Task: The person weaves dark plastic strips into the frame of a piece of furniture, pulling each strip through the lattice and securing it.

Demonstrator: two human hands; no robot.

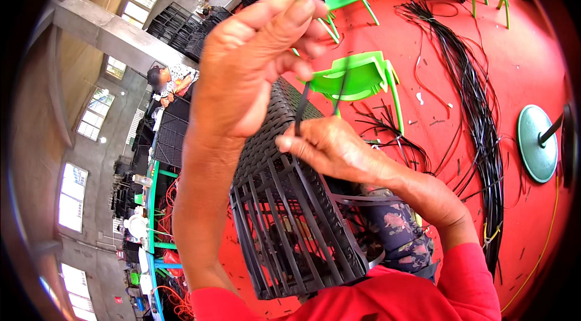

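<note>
Raised in front of me, my left hand (245, 58) has its thumb and fingers curled in. A narrow black plastic strip (302, 106) runs from beside its lower fingers down to my right hand (336, 145), which pinches it between thumb and fingers. Another strand rises behind the right hand, blurred at its upper part. Under both hands a black woven basket-like frame (266, 130) leans against my lap. Tight weave covers its upper part; long loose strips with gaps form the lower part. The left fingertips partly overlap, so their exact grip is hard to see.
Green plastic chairs (354, 79) stand ahead on the red floor (436, 157). A long bundle of black strips (478, 121) lies to the right, near a round green base (537, 142). Cut scraps are scattered about. At left, another person (175, 82) sits by a green-framed table (154, 200).
</note>
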